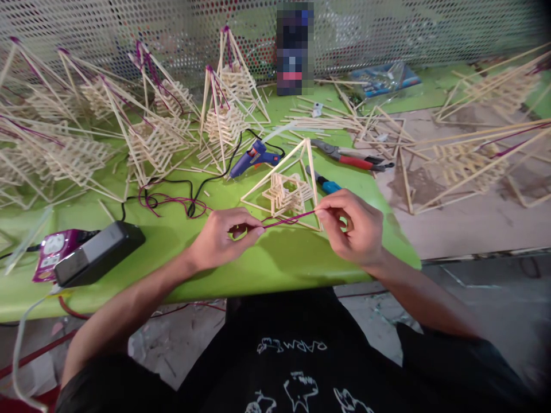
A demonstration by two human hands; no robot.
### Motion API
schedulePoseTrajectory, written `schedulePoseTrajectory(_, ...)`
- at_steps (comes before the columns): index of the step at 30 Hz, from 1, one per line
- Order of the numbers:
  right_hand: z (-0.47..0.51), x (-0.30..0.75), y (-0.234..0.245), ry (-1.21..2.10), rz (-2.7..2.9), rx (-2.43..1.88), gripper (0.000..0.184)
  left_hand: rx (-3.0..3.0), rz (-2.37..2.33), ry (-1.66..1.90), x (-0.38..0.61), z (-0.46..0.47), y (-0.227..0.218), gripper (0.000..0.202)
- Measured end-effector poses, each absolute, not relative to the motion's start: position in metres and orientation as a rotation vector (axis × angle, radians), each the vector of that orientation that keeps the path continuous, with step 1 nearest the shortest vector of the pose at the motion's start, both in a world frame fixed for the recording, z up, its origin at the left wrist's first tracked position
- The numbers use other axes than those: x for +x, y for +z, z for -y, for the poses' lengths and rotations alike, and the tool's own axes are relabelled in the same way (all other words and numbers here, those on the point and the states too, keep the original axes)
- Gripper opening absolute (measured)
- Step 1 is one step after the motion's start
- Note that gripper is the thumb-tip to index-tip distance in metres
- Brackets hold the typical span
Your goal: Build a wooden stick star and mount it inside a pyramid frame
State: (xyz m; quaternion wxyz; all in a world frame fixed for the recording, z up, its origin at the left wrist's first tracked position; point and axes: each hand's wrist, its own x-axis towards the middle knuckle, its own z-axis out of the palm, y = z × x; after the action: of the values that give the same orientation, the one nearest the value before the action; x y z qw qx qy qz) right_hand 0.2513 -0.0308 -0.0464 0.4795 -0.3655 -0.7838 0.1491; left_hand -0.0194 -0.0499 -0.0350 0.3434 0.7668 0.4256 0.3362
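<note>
A purple string (293, 219) runs taut between my two hands near the front of the green table. My left hand (226, 238) pinches one end between thumb and forefinger. The other end is pinched in my right hand (350, 226), slightly higher. Just behind the string stands a small pyramid frame of wooden sticks (275, 176), with a stacked-stick piece (287, 192) inside its base. A blue-handled tool (329, 184) lies behind my right hand, partly hidden by it. More loose purple string (172, 201) lies curled to the left of my left hand.
A blue glue gun (253, 158) with a black cord lies behind the frame. Red-handled pliers (353, 159) are at its right. Several finished stick pyramids (224, 115) crowd the left, others (469, 155) the right. A black box (101, 252) sits front left; loose sticks (318, 117) lie at the back.
</note>
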Motion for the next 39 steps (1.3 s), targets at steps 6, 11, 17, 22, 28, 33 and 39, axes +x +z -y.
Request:
schedulePoseTrajectory(6,0.03,0.253,-0.048,0.373,1.915,-0.937,0.009,2.074,-1.084,0.842,-0.018,0.048,-0.034,0.012)
schedulePoseTrajectory(11,0.031,0.253,-0.048,0.38,1.915,-0.954,0.007,2.18,-1.056,0.847,-0.019,0.048,-0.036,0.013)
schedulePoseTrajectory(17,0.031,0.252,-0.047,0.399,1.914,-0.924,0.01,2.31,-1.054,0.88,-0.021,0.05,-0.041,0.015)
schedulePoseTrajectory(22,0.031,0.252,-0.048,0.383,1.932,-0.937,0.008,2.387,-1.076,0.94,-0.02,0.051,-0.043,0.01)
schedulePoseTrajectory(28,0.032,0.252,-0.046,0.379,1.921,-0.928,0.011,2.489,-1.094,0.986,-0.021,0.051,-0.047,0.006)
schedulePoseTrajectory(33,0.032,0.252,-0.045,0.371,1.915,-0.953,0.008,2.518,-1.08,0.98,-0.022,0.052,-0.048,0.009)
schedulePoseTrajectory(39,0.031,0.252,-0.045,0.368,1.922,-0.944,0.01,2.539,-1.084,0.972,-0.022,0.052,-0.047,0.012)
